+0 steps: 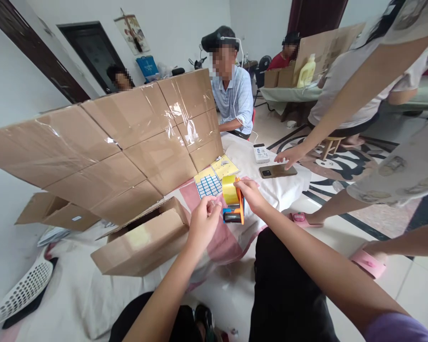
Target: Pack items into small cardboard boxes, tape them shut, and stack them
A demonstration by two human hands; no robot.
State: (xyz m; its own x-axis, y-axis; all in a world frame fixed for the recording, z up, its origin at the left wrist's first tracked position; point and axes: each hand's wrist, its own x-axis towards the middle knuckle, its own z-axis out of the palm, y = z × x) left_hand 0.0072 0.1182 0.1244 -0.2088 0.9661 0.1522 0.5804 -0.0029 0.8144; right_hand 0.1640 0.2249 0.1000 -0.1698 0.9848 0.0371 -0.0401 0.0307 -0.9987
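Observation:
My right hand (250, 194) grips a tape dispenser (241, 202) with an orange and blue frame, a black handle and a roll of yellow tape (229, 189). Just left of it, my left hand (207, 219) has its fingers pinched together near the roll. Whether a tape end is between those fingers is too small to make out. Behind both hands lies a sheet of blue-bordered labels (209, 185), next to a yellow sheet (225, 166) with small scraps on it.
A tall taped cardboard panel (146, 137) stands across the table. An open cardboard box (142, 242) is at my left. Another person's hand (291, 156) touches a phone (278, 171) beside a white box (261, 153). A person in a headset (233, 95) sits opposite.

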